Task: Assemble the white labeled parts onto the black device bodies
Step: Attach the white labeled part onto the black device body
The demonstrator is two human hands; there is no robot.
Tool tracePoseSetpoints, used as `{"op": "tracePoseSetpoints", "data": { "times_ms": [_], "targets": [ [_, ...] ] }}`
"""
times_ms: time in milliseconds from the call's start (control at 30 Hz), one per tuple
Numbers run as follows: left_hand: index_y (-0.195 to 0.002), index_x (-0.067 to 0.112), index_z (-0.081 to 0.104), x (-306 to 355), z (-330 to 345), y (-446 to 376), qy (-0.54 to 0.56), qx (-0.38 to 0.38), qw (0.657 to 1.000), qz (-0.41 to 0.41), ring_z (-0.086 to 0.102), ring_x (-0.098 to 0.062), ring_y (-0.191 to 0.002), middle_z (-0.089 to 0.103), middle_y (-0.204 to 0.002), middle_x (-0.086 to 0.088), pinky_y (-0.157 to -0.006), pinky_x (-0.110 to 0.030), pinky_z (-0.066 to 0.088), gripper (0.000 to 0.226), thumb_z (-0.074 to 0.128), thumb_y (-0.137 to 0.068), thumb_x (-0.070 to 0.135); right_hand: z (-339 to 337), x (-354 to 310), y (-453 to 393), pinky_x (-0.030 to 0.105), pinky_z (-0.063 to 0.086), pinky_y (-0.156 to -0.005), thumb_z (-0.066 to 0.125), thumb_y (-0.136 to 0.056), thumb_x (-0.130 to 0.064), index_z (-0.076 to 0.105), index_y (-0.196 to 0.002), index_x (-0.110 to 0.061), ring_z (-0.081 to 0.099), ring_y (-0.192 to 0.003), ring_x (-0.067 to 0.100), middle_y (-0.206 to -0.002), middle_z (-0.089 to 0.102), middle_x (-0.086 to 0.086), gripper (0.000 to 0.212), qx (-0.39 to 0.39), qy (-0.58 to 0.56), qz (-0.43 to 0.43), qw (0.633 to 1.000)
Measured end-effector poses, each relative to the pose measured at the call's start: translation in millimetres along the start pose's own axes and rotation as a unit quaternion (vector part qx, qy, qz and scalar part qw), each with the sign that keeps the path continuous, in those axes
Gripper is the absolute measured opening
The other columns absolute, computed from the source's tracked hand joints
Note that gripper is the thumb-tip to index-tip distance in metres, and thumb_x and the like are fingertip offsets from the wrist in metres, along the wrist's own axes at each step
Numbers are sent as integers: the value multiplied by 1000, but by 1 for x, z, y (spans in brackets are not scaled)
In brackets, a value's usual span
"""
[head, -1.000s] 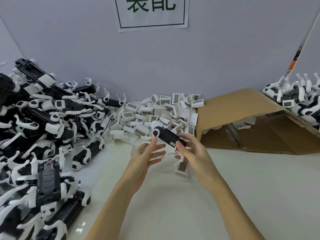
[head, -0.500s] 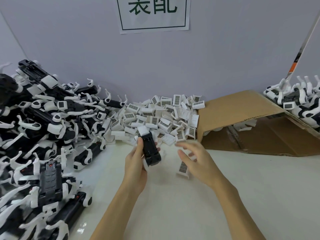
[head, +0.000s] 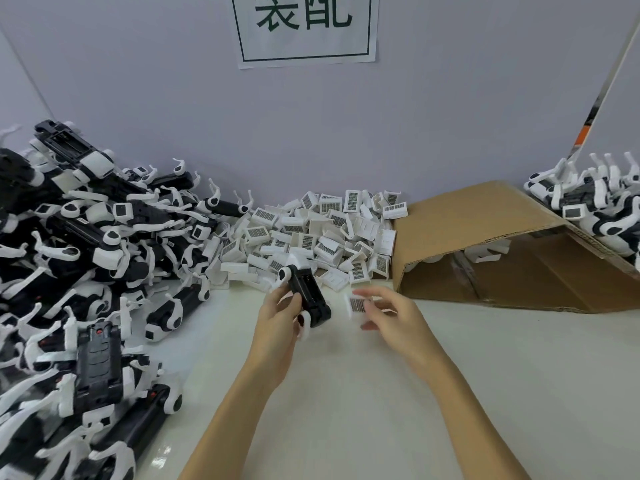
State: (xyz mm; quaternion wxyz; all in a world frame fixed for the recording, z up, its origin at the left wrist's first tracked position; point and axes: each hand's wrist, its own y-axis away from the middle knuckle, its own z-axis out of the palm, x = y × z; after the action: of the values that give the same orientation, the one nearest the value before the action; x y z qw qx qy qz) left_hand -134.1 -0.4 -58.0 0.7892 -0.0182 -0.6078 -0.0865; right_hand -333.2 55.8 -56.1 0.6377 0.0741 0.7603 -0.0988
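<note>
My left hand [head: 277,318] grips a black device body [head: 307,294] above the white table, its open slotted side facing up and its white-capped end pointing away from me. My right hand [head: 388,317] is just to its right and pinches a white labeled part [head: 356,304] with a barcode sticker, a short gap from the body. The part and my right fingers are blurred. A heap of loose white labeled parts [head: 322,233] lies against the back wall behind both hands.
A large pile of black and white device bodies [head: 86,265] fills the left side of the table. A tilted cardboard box [head: 485,244] lies at the right, with more devices [head: 595,206] behind it. A paper sign [head: 304,27] hangs on the wall.
The black body passed from my right hand into my left and turned end-on. My right hand took the white labeled part off the table and raised it toward the body.
</note>
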Motion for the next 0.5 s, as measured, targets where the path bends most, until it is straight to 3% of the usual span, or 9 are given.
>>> {"op": "tracePoseSetpoints", "data": {
  "times_ms": [67, 133, 200, 233, 400, 500],
  "targets": [
    [-150, 23, 59, -1, 3, 3, -18, -15, 1000, 2, 73, -11, -93, 75, -125, -6, -71, -25, 47, 39, 51, -114, 11, 0, -2, -1, 28, 58, -94, 72, -97, -5, 75, -124, -22, 77, -96, 21, -111, 72, 15, 33, -47, -198, 32, 979],
    [-150, 21, 60, -4, 6, 5, -52, -34, 998, 19, 74, -17, -108, 78, -126, -2, -88, -34, 54, 38, 52, -114, 12, 0, -4, -1, 29, 57, -97, 82, -85, -6, 70, -131, -14, 75, -108, 26, -115, 74, 20, 49, -87, -273, 40, 957],
    [-149, 21, 61, -5, 9, 8, -74, -54, 995, 34, 74, -18, -118, 78, -127, 0, -107, -44, 54, 37, 52, -114, 13, 2, -5, 0, 26, 58, -92, 85, -77, -10, 72, -129, -11, 75, -106, 25, -112, 76, 19, 53, -92, -283, 38, 954],
    [-148, 23, 62, -5, 11, 9, -81, -64, 994, 41, 74, -18, -120, 78, -128, 1, -110, -46, 53, 37, 52, -114, 14, 3, -6, 1, 24, 59, -90, 85, -77, -12, 74, -127, -11, 75, -102, 24, -109, 76, 18, 51, -86, -285, 38, 954],
    [-148, 24, 62, -9, 14, 10, -115, -81, 987, 75, 70, -23, -127, 76, -134, 1, -112, -49, 53, 36, 53, -114, 17, 7, -6, 1, 24, 58, -84, 82, -80, -25, 73, -128, -14, 73, -95, 20, -96, 76, 10, 50, -61, -271, 37, 960],
    [-147, 28, 62, -9, 15, 11, -134, -78, 984, 91, 71, -20, -125, 76, -133, 5, -107, -43, 54, 36, 51, -114, 15, 9, -7, 2, 24, 57, -79, 84, -79, -40, 78, -119, -28, 70, -87, 14, -90, 75, 3, 42, -30, -227, 39, 973]
  ]
}}
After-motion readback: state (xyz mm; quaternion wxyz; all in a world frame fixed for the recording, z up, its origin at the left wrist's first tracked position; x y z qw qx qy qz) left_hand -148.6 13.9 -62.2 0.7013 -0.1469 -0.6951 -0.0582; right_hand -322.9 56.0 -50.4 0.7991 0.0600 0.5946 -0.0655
